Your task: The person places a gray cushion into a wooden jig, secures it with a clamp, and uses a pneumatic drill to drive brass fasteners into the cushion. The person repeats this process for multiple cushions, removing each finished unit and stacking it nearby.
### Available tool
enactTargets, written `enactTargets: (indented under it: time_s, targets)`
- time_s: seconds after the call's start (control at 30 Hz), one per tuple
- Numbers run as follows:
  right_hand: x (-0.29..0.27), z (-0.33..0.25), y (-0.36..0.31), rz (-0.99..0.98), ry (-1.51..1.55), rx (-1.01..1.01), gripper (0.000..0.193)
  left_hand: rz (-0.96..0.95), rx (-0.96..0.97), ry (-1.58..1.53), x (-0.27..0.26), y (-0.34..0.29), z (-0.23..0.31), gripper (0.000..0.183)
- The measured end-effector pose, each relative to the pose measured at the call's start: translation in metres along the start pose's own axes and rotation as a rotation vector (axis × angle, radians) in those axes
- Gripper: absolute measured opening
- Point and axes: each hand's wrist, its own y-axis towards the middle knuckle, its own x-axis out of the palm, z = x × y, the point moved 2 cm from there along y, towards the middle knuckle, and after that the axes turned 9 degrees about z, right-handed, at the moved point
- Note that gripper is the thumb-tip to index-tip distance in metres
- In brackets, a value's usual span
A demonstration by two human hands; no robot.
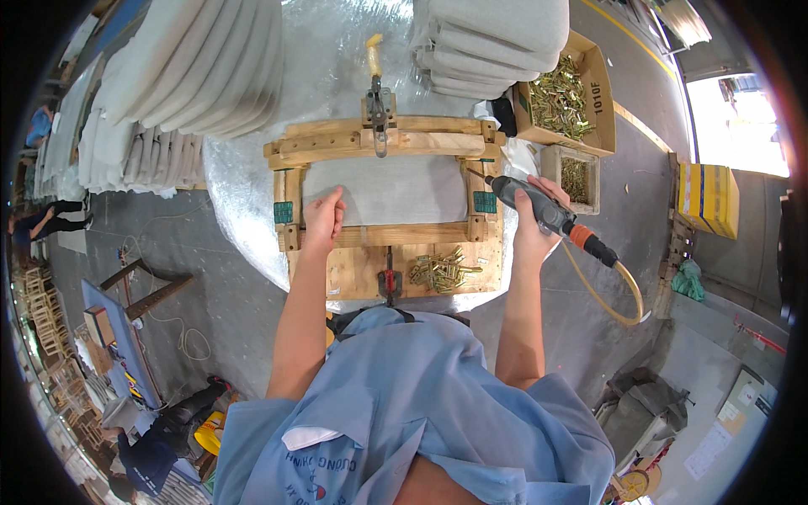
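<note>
A grey pneumatic screwdriver with an orange collar is gripped in my right hand. Its bit points left, at the right side of a wooden frame jig. Inside the jig lies a grey fabric-covered panel. Over the panel's left part is my left hand, its fingers curled closed; whatever they may hold is hidden. A toggle clamp with a yellow handle sits at the jig's far rail, and a second clamp with red parts at the near side. Loose brass-coloured fasteners lie in a pile on the wooden board.
Stacks of grey padded panels stand at the far left and far middle. A cardboard box of fasteners and a wooden box sit at the right. A yellow hose loops from the screwdriver. Other people are at the left.
</note>
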Motion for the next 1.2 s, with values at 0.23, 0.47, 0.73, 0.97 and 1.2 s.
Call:
enactTargets:
  time_s: [0.23,0.47,0.73,0.97,1.2]
  targets:
    - [0.011,0.005,0.002,-0.038,-0.053,-0.013,0.043,0.001,-0.016,0.014,0.001,-0.003,0.004,0.041]
    - [0.028,-0.006,0.023,-0.155,-0.101,0.028,0.041,0.02,-0.005,0.06,0.003,-0.002,0.003,0.04]
    - [0.057,-0.01,0.023,-0.227,-0.257,-0.051,0.034,0.013,0.011,0.062,0.001,-0.003,-0.001,0.04]
    - [0.039,0.016,0.022,-0.182,-0.066,-0.052,0.039,-0.074,0.098,-0.014,0.0,0.0,-0.004,0.04]
    - [-0.012,-0.018,-0.058,-0.12,0.052,-0.038,0.039,-0.295,-0.063,-0.442,-0.016,-0.04,-0.039,0.041]
